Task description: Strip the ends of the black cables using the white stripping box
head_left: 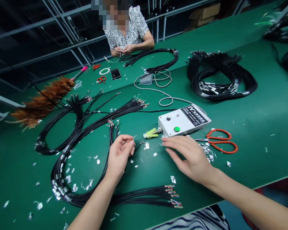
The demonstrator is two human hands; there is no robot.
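Observation:
My left hand (120,155) is closed in a pinch, and a thin pale strand sticks out at its fingertips. A black cable (139,145) with a stripped end comes out beside those fingers; its hold is partly hidden. My right hand (188,155) hangs over the table with thumb and fingers apart, holding nothing. Just beyond it sits a white control box (171,123) with a green button and a yellow-green clip (151,133) on its shaft. Orange-handled scissors (222,139) lie to the right of the box, partly behind my right hand.
Bundles of black cables (60,179) curve around the left side, and another coil (225,84) lies at the back right. Foil scraps (75,187) dot the green table (254,140). Across it, a person (128,35) handles something small. A feather duster (48,95) lies far left.

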